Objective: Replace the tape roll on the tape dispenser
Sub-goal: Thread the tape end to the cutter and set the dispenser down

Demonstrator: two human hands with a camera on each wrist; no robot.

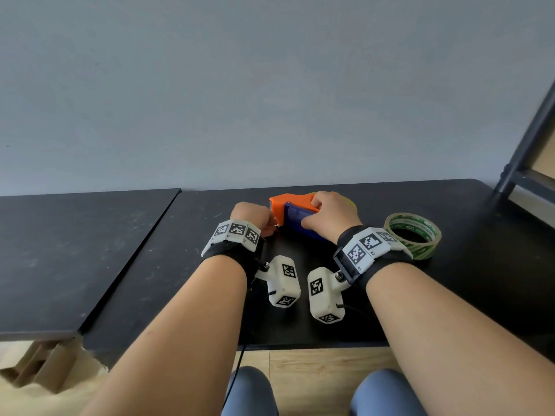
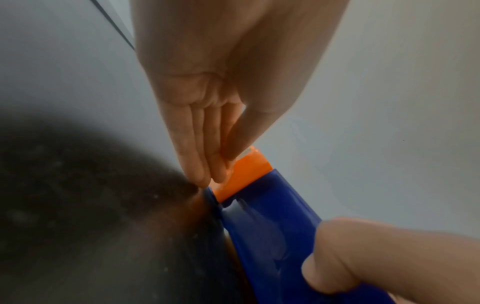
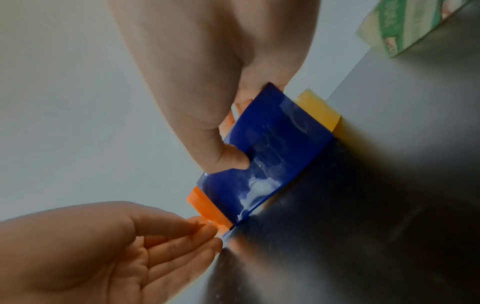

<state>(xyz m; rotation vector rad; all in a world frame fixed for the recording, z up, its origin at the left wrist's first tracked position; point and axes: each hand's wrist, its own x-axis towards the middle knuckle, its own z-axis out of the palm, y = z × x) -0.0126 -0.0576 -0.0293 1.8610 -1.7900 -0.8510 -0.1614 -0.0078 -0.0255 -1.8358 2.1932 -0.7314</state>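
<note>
An orange and blue tape dispenser lies on the black table near the wall, with a yellowish roll showing at its rear. My right hand grips the blue body, thumb on the near side and fingers over the top. My left hand is at the orange cutter end, where thumb and fingers pinch a thin clear tape end. A second, clear roll with a green-printed core lies flat to the right, untouched.
A second black tabletop adjoins on the left across a slanted seam. The grey wall runs close behind the dispenser. A dark metal frame leg stands at the table's back right corner. My knees and the wood floor show below the front edge.
</note>
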